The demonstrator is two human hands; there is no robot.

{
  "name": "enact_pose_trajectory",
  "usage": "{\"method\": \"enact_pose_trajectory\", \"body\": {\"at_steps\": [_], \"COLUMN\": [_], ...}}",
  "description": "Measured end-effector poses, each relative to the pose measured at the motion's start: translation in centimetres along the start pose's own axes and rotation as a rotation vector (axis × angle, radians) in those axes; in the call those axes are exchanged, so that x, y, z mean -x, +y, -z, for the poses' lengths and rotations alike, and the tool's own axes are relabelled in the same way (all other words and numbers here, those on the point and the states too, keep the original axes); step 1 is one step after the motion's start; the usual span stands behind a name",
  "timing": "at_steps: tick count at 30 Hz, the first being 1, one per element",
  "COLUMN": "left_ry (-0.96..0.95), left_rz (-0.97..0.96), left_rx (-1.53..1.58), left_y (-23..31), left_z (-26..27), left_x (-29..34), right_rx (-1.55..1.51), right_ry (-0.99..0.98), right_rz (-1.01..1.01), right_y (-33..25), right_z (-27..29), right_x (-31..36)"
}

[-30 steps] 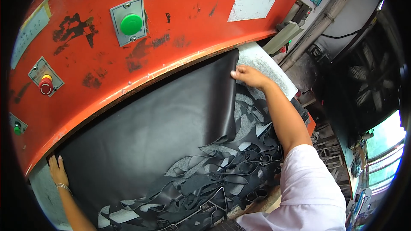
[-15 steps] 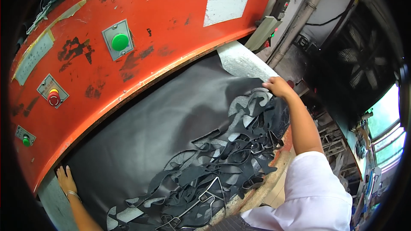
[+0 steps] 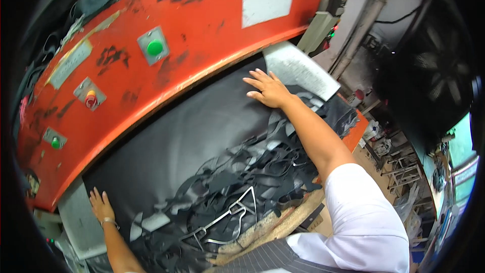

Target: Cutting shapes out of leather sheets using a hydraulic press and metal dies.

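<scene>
A large sheet of smooth black leather [image 3: 177, 126] lies across the grey machine bed, its far edge passing under the red press. My left hand [image 3: 101, 205] rests at the sheet's left edge, fingers spread. Over the sheet's right end, my right hand [image 3: 269, 89] has its fingers stretched out and grips nothing. Along the near side of the sheet is a heap of black leather scraps [image 3: 273, 164]. A metal strip cutting die [image 3: 222, 217] with a pointed, narrow-waisted outline lies on the scraps nearest me.
The red press beam [image 3: 202, 25] spans the far side, carrying green buttons [image 3: 154, 47] and a red emergency knob [image 3: 91, 99]. Bare bed plate [image 3: 303, 73] shows at the right. A large dark fan [image 3: 439, 60] and small stools [image 3: 404, 164] stand further right.
My right hand has let go of the sheet's near right corner and moved left and away, onto the leather. The corner lies flatter. My left hand stays at the left edge.
</scene>
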State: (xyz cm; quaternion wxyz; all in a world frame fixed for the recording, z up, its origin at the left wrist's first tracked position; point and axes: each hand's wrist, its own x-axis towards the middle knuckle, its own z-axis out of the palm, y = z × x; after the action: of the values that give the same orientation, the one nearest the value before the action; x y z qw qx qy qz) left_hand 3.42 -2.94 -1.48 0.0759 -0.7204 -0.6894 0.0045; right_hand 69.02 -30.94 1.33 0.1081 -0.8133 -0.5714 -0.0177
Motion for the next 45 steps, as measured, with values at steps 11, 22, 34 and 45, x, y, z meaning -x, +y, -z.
{"method": "enact_pose_trajectory", "body": {"at_steps": [11, 22, 34, 45], "left_ry": [-0.156, -0.236, -0.335, -0.972], "left_rz": [-0.107, -0.112, -0.707, -1.124], "left_rx": [0.045, 0.242, 0.296, 0.917], "left_y": [-2.2, -4.8, 0.5, -19.7], "left_z": [1.7, 4.8, 6.2, 4.3], "left_x": [13.7, 20.7, 25.5, 24.6], "right_rx": [-0.019, 0.242, -0.055, -0.168], "right_ry": [-0.432, -0.374, -0.519, -0.734], "right_rz": [0.222, 0.14, 0.735, 0.622], "right_y": [-14.7, -12.1, -30.5, -40.2], "right_z": [1.5, 10.5, 6.3, 7.1], "right_x": [11.4, 23.3, 25.8, 26.1]}}
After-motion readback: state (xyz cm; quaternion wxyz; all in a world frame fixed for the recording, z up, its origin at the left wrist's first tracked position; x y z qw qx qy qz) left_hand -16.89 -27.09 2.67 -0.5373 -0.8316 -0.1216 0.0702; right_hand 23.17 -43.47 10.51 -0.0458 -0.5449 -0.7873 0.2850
